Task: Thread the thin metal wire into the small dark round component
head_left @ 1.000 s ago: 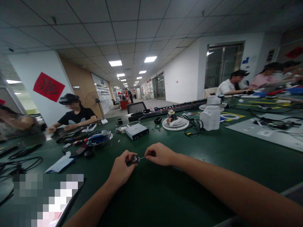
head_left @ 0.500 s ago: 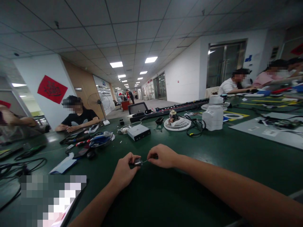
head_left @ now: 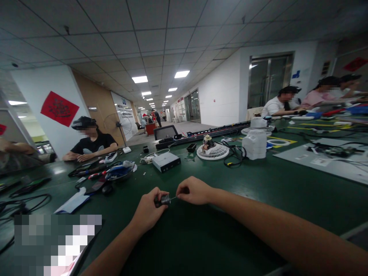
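Between the thumb and fingers of my left hand (head_left: pixel 147 210) is a small silvery metal cylinder (head_left: pixel 166 199), its rear part covered by the fingers. It lies roughly level, a little above the green tabletop (head_left: pixel 186 237). A thin pale rod (head_left: pixel 173 198) sticks out of the cylinder's right end. The thumb and forefinger of my right hand (head_left: pixel 194 191) are pinched at the rod's free end, so that tip is hidden. Whether the rod is fixed in the cylinder, I cannot tell.
Beyond my hands lie a disc drive (head_left: pixel 166 161), a white fan grille (head_left: pixel 213 152) with a motor on it, and a white plastic housing (head_left: pixel 255 145). Tools and a blue bag (head_left: pixel 119 170) lie left; a grey panel (head_left: pixel 290 156) is right. Several people sit around the table.
The whole view has shifted slightly. Both hands keep their grip on the cylinder and rod; the cylinder shows a little more beyond my left fingertips.
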The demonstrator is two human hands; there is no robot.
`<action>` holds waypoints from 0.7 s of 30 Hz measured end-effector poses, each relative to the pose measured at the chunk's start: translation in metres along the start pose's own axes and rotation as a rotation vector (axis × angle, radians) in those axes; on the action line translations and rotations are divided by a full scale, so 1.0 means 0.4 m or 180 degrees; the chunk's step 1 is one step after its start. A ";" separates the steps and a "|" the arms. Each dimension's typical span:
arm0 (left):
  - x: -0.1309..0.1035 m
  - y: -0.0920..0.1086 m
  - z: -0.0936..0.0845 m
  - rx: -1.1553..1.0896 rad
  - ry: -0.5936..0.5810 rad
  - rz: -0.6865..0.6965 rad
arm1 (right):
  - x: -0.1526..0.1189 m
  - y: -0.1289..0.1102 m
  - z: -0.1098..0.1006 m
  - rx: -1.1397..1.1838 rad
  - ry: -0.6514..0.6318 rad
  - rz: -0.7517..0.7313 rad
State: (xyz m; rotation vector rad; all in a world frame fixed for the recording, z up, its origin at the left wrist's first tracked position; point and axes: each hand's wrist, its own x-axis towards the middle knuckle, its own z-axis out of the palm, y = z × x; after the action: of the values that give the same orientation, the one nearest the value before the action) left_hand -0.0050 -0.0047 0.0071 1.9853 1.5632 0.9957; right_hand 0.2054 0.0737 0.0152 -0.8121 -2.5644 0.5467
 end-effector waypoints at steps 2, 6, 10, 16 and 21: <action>0.000 0.001 0.000 -0.0032 -0.0052 0.0015 | 0.003 0.005 0.001 0.0119 0.0070 0.0054; 0.001 0.000 0.001 -0.0053 -0.0119 0.0013 | 0.008 0.013 0.008 0.0076 0.0181 0.0133; 0.003 -0.010 0.003 -0.0015 -0.0009 0.0063 | 0.008 0.008 0.013 0.0056 0.0011 0.0098; 0.005 -0.017 0.000 -0.0002 0.0027 -0.0029 | 0.000 -0.028 0.008 -0.0274 0.0324 0.0367; 0.005 -0.010 -0.001 -0.0039 0.0037 -0.0015 | -0.002 -0.055 0.007 -0.0661 0.0445 0.0583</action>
State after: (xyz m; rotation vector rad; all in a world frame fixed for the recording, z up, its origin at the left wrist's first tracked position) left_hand -0.0077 -0.0017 0.0049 1.9703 1.5636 1.0145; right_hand 0.1946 0.0561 0.0230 -1.1233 -2.4595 0.2668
